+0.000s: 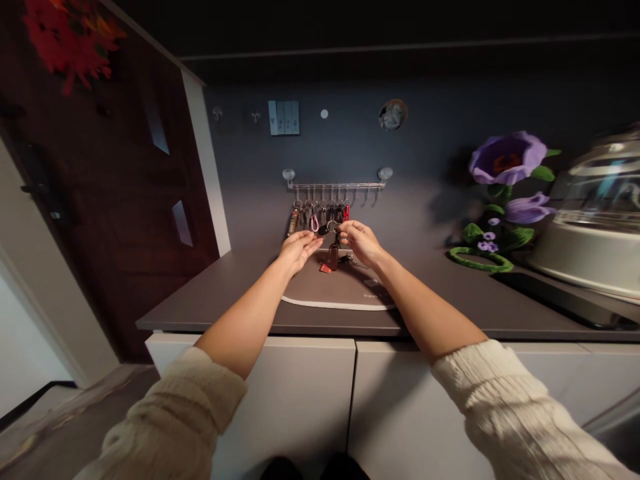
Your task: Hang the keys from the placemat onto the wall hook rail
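- My view looks down on a dark grey table point(240, 290) with pale cabinet doors point(295, 400) below its front edge.
- A mat point(337, 290) with a white rim lies on it; small keys point(349, 259) rest there.
- Over the mat I see the key bunch point(333, 253) between my hands, just in front of the hook rail point(337, 186).
- My right hand point(364, 243) has its grip nearly closed, fingertips pinching the bunch near its ring.
- My left hand point(297, 252) is partly open, its fingertips beside the bunch's black fob point(324, 230); I cannot tell whether that grip holds it.
- More keys hang from the rail on the dark wall point(430, 113), mostly towards its left end.
- To the right stand purple flowers point(509, 159) with a green ring base, a dark flat slab point(555, 300) and a domed appliance point(595, 247).
- On the left I make out a dark red-brown door point(125, 240) and red flowers point(70, 40).
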`<state>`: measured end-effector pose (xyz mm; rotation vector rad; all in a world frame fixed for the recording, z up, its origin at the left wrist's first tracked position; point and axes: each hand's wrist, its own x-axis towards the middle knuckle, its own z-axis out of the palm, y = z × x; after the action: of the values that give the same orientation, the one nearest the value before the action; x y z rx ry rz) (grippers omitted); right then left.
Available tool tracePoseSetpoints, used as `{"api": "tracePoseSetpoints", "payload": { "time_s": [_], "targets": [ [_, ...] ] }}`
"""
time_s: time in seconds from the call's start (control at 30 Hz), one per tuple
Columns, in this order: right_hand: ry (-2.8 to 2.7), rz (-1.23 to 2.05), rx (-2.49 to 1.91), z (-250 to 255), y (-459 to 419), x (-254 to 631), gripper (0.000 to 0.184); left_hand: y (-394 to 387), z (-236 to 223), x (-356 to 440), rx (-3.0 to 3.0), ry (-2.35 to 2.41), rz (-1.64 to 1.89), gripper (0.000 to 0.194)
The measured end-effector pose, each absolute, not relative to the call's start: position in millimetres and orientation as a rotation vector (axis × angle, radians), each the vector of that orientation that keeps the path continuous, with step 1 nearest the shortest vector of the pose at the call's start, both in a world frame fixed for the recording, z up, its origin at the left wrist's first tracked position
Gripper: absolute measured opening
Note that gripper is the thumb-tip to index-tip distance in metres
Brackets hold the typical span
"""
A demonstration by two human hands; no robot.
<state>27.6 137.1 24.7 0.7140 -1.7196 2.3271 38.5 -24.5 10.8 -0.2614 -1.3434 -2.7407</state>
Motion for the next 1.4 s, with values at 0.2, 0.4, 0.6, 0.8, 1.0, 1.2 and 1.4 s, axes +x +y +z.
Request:
{"api": "tracePoseSetpoints", "payload": {
  "time_s": [0.2, 0.4, 0.6, 0.8, 1.0, 1.2, 1.4],
  "targets": [
    [-1.719, 2.269, 0.649, 31, 143, 30, 0.025, -22, 4, 41, -0.326, -1.686, -2.684, 0.004],
    [-1.703, 2.241, 0.627, 34, 147, 31, 0.026, -17, 1, 41, -0.277, -1.944, -2.383, 0.011],
    [-1.793, 2.253, 0.657, 32, 147, 34, 0.031, -14, 7, 44, -0.442, -1.863, -2.035, 0.010],
    [-1.862, 2.278, 0.709, 29, 140, 38, 0.030, -12, 8, 48, -0.615, -1.889, -1.910, 0.021],
    [-1.970, 2.238, 0.736, 23, 133, 37, 0.028, -11, 10, 52, -0.689, -1.912, -1.915, 0.021],
    [-1.926, 2.293, 0.794, 20, 132, 34, 0.029, -12, 10, 50, -0.661, -1.873, -1.999, 0.023],
    [-1.883, 2.382, 0.855, 18, 132, 35, 0.029, -15, 8, 42, -0.560, -1.739, -2.081, 0.025]
  ]
}}
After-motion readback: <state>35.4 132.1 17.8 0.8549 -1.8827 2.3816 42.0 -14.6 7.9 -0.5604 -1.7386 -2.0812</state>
